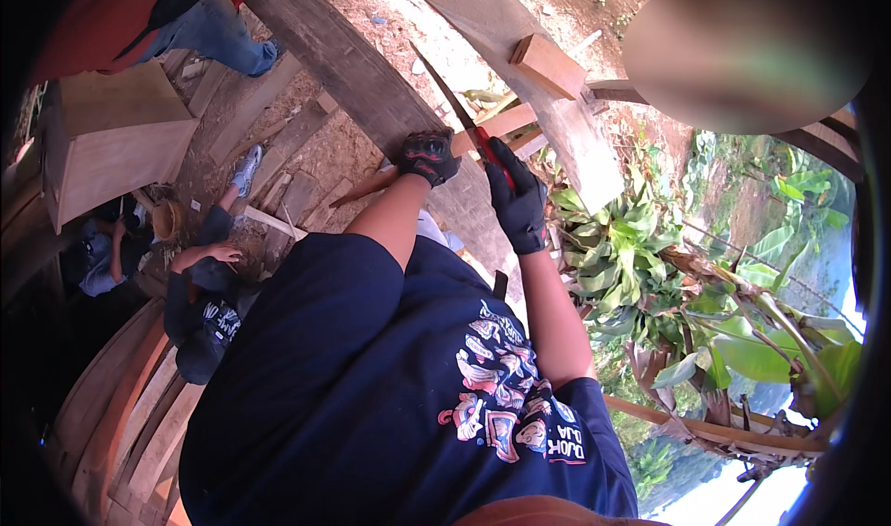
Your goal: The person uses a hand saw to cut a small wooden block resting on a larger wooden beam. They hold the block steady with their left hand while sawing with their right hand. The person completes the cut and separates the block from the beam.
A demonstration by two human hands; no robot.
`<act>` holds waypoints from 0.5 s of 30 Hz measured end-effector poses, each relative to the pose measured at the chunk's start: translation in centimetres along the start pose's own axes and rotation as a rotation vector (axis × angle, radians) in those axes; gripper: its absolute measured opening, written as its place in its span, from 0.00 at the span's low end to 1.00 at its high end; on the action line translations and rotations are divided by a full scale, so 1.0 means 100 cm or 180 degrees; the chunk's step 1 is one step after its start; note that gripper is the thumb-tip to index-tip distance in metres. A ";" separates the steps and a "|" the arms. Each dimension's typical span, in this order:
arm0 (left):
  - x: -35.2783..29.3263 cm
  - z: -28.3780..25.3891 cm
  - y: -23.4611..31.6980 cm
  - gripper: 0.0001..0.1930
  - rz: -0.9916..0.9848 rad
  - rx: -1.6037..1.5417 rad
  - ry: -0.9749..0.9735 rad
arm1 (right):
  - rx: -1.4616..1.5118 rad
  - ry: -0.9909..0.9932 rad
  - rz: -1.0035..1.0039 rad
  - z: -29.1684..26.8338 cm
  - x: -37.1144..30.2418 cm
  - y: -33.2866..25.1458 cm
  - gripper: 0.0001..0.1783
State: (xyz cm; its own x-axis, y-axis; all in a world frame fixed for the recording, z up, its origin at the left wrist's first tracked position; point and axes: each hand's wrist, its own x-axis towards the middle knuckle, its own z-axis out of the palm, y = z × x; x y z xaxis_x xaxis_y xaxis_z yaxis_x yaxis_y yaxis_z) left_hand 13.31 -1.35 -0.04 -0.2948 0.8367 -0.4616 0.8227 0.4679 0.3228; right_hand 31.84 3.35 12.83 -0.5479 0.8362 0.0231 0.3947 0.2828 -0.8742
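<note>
Red-handled saw (pixel 467 120) in black-gloved right hand (pixel 520 206), out ahead of dark printed shirt (pixel 371 359), grip closed around the handle. Points blade-first away, toward the top of the view, and crosses over a reddish-brown wooden strip (pixel 506 122); cannot tell whether touching. Just beside, black-gloved left hand (pixel 428 159), curled over that same strip. Under the strip, a broad grey-brown board (pixel 343 62), running toward the upper left. Past it, a paler board (pixel 575 141) with a wooden block (pixel 549 65) on top. Off to the right, leafy green plants (pixel 622 247). Farther left, a person in dark clothes (pixel 206 317), near a box-shaped wooden piece (pixel 121 127).
</note>
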 end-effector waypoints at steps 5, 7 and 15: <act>0.014 -0.007 -0.012 0.29 -0.0014 -0.0082 -0.0215 | -0.0059 -0.0204 0.0421 0.011 0.011 0.006 0.21; 0.022 -0.014 -0.016 0.33 -0.0103 -0.0085 -0.0364 | -0.0052 -0.0162 0.0442 0.013 0.008 0.013 0.21; 0.039 -0.005 -0.019 0.40 -0.0304 -0.0068 -0.0466 | -0.0311 -0.0228 -0.0063 0.020 0.023 -0.003 0.21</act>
State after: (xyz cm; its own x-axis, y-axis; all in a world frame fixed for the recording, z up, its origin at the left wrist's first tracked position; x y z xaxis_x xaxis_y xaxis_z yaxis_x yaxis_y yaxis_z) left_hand 10.30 1.15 -2.04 -0.2959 0.7384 -0.6061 0.7834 0.5506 0.2884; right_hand 28.96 4.19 12.17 -0.6062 0.7953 0.0023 0.4514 0.3464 -0.8223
